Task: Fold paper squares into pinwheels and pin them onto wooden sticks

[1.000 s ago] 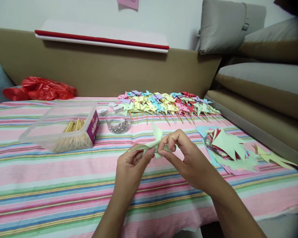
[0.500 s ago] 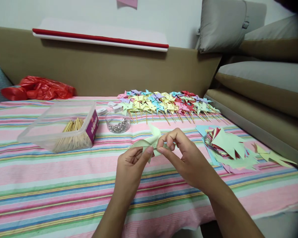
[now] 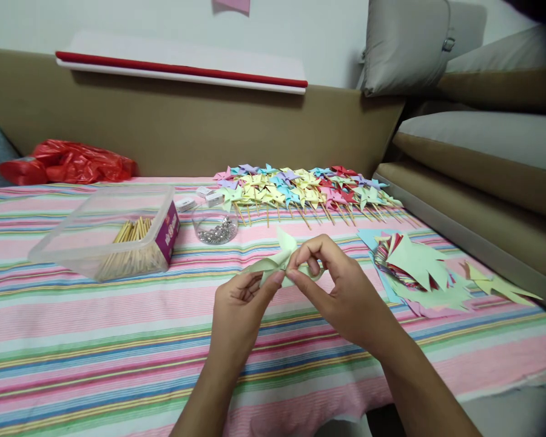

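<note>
Pale green paper (image 3: pixel 279 258), cut and partly folded into pinwheel form, sits at the centre of the frame, held just above the striped tablecloth (image 3: pixel 95 328). The left hand (image 3: pixel 239 309) pinches its lower left edge between thumb and forefinger, the other fingers curled under. The right hand (image 3: pixel 341 291) pinches the middle of the paper from the right, fingertips pressed together over the point where the flaps meet; 1 flap stands up free behind them.

To do this fold well, I judge that the left pinch should stay steady as an anchor while the right fingertips bring each flap tip exactly onto the centre, bending the paper gently, not creasing it, so the blades keep their curve.

Around the hands: a clear tub of wooden sticks (image 3: pixel 118 240) at the left, a small clear cup of metal pins (image 3: pixel 216 227) just right of it, a row of finished pinwheels (image 3: pixel 304 188) at the upper centre, a pile of cut paper blanks (image 3: pixel 414 267) at the right, and a red plastic bag (image 3: pixel 68 162) at the upper left.

Compared with 1 second ago, the hands have kept the same grip, but the right fingers have closed tighter over the centre, and the paper sits a little higher in the frame.
</note>
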Tool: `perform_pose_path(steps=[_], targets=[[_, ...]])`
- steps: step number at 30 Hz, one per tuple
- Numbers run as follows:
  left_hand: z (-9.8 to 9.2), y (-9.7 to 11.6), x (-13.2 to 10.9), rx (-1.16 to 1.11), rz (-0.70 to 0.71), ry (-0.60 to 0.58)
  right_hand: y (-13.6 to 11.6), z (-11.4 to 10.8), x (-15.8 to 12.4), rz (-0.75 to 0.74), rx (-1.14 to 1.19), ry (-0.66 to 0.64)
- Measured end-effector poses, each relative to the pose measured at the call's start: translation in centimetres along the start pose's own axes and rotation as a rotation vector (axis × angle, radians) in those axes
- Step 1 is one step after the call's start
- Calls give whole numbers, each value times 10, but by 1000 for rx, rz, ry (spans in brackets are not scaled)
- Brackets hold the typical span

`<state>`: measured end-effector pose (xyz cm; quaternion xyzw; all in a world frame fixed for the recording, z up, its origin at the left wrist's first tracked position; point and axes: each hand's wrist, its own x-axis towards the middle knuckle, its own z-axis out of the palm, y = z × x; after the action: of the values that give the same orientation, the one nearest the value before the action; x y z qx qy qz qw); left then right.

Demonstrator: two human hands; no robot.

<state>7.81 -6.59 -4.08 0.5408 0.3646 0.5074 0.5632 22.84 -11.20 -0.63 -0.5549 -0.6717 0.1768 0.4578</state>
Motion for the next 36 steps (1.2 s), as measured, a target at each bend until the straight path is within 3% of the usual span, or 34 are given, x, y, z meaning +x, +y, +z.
perform_pose_path(steps=[6, 11, 19, 27, 36], targets=[[-1, -7, -1, -10, -25, -30, 4, 5, 0, -178, -157, 29], [-1, -11, 0, -18, -48, -33, 7, 10, 0, -226, -206, 41], [-1, -13, -1, -27, -88, -17, 3, -3, -2, -60, -129, -12], [0, -13, -3, 20, 16, 3, 6, 3, -3, 131, 60, -14], [1, -12, -4, -12, 68, -35, 11, 0, -1, 153, 92, -28]])
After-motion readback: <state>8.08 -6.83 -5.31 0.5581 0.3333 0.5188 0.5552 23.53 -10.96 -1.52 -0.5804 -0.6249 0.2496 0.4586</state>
